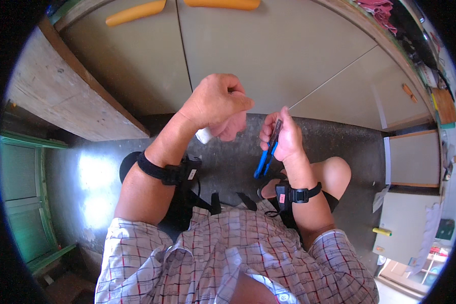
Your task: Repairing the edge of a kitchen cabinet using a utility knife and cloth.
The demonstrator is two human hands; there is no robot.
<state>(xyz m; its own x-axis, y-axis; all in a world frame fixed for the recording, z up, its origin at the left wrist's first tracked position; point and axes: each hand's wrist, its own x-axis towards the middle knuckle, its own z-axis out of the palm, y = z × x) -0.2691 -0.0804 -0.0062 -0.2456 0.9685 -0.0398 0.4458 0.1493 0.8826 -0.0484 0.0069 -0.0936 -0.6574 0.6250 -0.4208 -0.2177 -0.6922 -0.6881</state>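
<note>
My left hand is closed, its fingers curled, in front of the pale cabinet doors. Below its fingers hangs a pinkish, soft-looking bundle with a white piece at its left side; what exactly it is I cannot make out. To the right and a little lower, my right hand is wrapped round pliers with blue handles. Their dark metal end points up along my thumb, and the handles slant down toward the floor. The two hands are apart.
Pale cabinet doors with orange handles stand ahead. A wooden board juts in at the left, above the dark shiny floor. A green-framed door is at far left. At right, a cabinet door has a yellow handle.
</note>
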